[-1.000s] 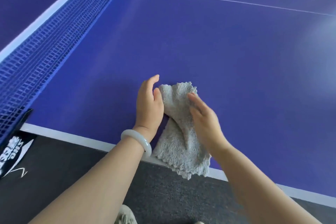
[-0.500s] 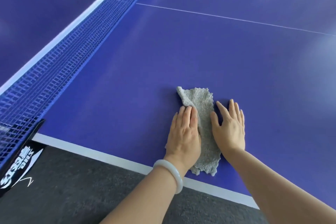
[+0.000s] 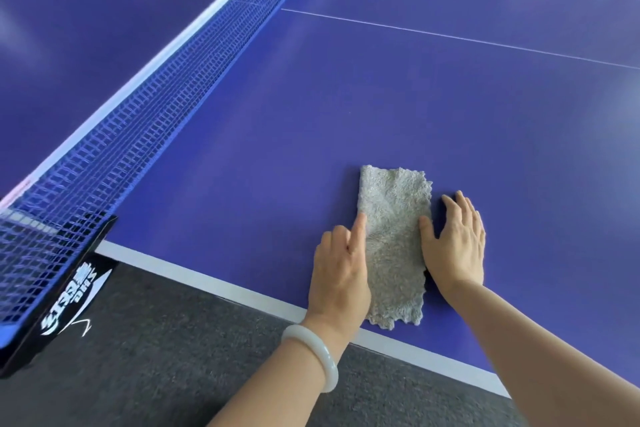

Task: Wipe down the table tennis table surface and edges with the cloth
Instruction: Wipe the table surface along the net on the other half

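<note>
1. Cloth (image 3: 394,246): grey, fluffy, laid flat as a long rectangle on the counter (image 3: 381,97). Its near end just overlaps the white edge line (image 3: 214,282).
2. My left hand (image 3: 341,274): resting at the cloth's left side, index finger straight and touching that edge, the other fingers loosely bent, gripping nothing. A pale bangle (image 3: 313,354) sits on the wrist.
3. My right hand (image 3: 455,246): flat on the blue top with fingers spread, thumb against the cloth's right edge, also gripping nothing.
4. Net (image 3: 138,135): blue mesh with a white top band, well off to the left, and its black clamp (image 3: 65,302) is fixed at the counter's side.
5. Progress, as I judge it: the cloth looks readied rather than at work (squared up between both hands, not bunched for a stroke). The surface shows only a soft sheen and no streaks or damp trails, so I cannot tell which parts are wiped.
6. Remaining, by my estimate: most of this half, the half beyond the net, and the rims all round.
</note>
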`<state>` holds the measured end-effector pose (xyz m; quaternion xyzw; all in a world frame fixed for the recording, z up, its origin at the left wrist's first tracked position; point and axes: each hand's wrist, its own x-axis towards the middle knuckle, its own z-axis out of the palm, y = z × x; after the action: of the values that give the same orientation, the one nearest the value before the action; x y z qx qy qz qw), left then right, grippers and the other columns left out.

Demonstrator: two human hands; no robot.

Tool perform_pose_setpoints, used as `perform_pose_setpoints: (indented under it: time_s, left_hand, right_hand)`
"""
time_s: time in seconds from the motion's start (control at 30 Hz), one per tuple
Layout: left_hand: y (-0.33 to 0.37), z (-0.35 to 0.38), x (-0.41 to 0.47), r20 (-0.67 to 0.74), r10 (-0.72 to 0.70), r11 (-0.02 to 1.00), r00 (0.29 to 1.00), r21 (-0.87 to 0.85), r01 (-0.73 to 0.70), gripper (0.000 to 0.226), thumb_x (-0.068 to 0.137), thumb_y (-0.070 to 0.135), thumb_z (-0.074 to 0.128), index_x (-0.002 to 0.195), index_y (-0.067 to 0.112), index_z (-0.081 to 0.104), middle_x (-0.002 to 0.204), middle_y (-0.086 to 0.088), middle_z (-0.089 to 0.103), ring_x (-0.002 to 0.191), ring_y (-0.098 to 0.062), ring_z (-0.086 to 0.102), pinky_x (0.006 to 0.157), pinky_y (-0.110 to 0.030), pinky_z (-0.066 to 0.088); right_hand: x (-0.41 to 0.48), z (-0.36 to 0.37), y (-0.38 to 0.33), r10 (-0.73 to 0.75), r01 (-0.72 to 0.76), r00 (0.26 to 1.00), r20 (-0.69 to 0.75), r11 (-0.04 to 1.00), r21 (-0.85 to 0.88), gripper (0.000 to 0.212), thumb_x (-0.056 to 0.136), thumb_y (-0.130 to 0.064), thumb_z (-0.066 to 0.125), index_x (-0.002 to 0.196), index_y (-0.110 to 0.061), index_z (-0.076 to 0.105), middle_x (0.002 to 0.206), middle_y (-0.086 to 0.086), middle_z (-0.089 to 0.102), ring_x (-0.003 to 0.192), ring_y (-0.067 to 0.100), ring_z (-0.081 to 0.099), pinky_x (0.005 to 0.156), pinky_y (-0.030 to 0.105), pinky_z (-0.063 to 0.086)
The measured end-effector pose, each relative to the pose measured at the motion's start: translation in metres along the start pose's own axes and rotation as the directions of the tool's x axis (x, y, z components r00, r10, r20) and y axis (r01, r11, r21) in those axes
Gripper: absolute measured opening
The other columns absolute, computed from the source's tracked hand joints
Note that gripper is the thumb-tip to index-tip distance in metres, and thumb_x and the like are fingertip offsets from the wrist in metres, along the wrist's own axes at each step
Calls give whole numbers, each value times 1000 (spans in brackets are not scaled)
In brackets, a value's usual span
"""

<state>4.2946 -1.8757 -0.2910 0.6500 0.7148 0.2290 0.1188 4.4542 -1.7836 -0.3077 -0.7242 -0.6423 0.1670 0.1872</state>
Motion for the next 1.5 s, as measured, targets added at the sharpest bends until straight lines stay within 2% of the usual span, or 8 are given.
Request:
perform_pose_setpoints:
  time_s: [0.13,0.3,0.47,0.7,0.97,1.13,1.4,1.5]
  left_hand:
    - [-14,-14,5,-59,-194,981,979,-40,191,65,83,-11,54,143,10,41,114,-9,48,104,-26,44,90,-35,42]
    - [3,-2,38,57,204,965,977,158,-211,54,93,11,51,146,9,40,151,-10,39,139,-28,34,114,-39,29]
    - [1,23,52,252,96,930,963,321,-177,60,104,36,22,158,18,3,166,-6,-6,151,-26,-12,121,-50,-4]
    - [2,24,-15,285,188,905,940,321,-278,66,100,48,19,158,18,10,164,-15,-5,151,-35,-10,120,-56,6]
    - [-43,-10,-4,73,-237,890,969,416,187,64,101,40,12,157,15,-3,164,-13,-10,151,-34,-12,120,-55,0]
    - [-8,10,-13,258,55,929,964,340,-144,64,100,43,16,158,20,6,165,-3,-6,151,-31,-10,119,-58,0]
    - [-5,9,-14,264,58,925,963,348,-151,64,104,43,21,158,19,-2,165,-7,-10,148,-35,-21,116,-62,-6]
    - [-24,4,-25,183,-21,933,983,356,-46,68,102,42,25,157,10,2,164,-13,-8,148,-37,-19,117,-62,-2]
  right_hand:
    - [-2,2,-1,-8,8,1000,-4,1000,-22,56,102,-33,42,153,-14,30,164,1,17,152,15,6,124,30,0]
    - [-2,5,0,-31,30,999,-9,996,-79,54,104,-28,34,155,-14,25,165,3,13,153,17,4,124,31,-2]
    - [1,11,0,-103,119,992,79,963,-240,56,104,-45,21,158,-31,12,166,-7,4,153,24,-8,123,37,-12]
    - [-3,5,3,-157,177,981,111,963,-203,54,105,-32,17,158,-24,14,165,-10,9,153,16,-4,124,41,-7]
    - [-6,4,-5,-427,480,868,254,852,-208,57,104,-37,26,158,-20,19,165,-6,10,153,12,4,125,36,-2]
    - [-5,1,-2,-432,478,872,229,851,-217,55,104,-33,36,156,-18,27,164,-2,18,152,15,12,125,38,3]
    - [-21,30,-62,-41,52,994,106,992,-111,60,93,-1,30,152,-9,26,164,3,15,153,18,0,123,44,-10]
    - [-22,42,-71,13,-13,1000,5,998,-54,51,101,-20,39,149,-5,32,163,4,21,153,22,4,122,48,-6]
